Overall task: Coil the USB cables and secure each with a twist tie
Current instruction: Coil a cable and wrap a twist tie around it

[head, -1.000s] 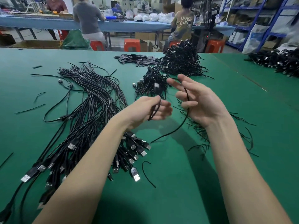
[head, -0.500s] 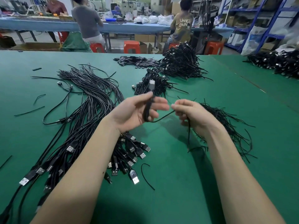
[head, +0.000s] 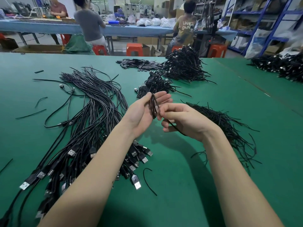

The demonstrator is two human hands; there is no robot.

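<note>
Left hand [head: 144, 112] fingers clamping coiled cable [head: 153, 106], right hand [head: 182, 120] fingers pinching its tail; twist tie needed next.

Green table [head: 180, 202], blue workbench [head: 49, 27], orange stools [head: 134, 49], shelving [head: 270, 17]

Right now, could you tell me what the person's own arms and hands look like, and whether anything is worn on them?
Both forearms are bare as far as the picture shows: no sleeves in view. The left hand and the right hand wear no gloves. No rings, watch, bracelets or markings show on either wrist or on the fingers.
</note>
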